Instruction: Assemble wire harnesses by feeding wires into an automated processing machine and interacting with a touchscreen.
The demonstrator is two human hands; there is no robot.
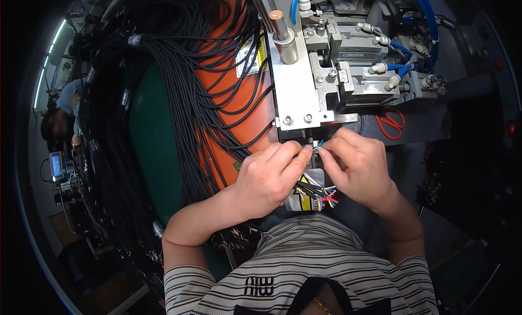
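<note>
Both my hands meet just in front of the metal press fixture. My left hand is closed, its thumb and forefinger pinched together at the small fixture block; the cable end it seems to grip is mostly hidden. My right hand pinches thin coloured wires, a blue one showing most plainly above the fingertips. Below the hands, several black cables with stripped ends fan out in red, white, yellow and blue. They lie over a pale container with a yellow label.
A large bundle of black cables drapes over an orange surface and a green one on the left. Pneumatic cylinders with blue hoses stand at the back right. Red-handled scissors lie right of the fixture. Another person is far left.
</note>
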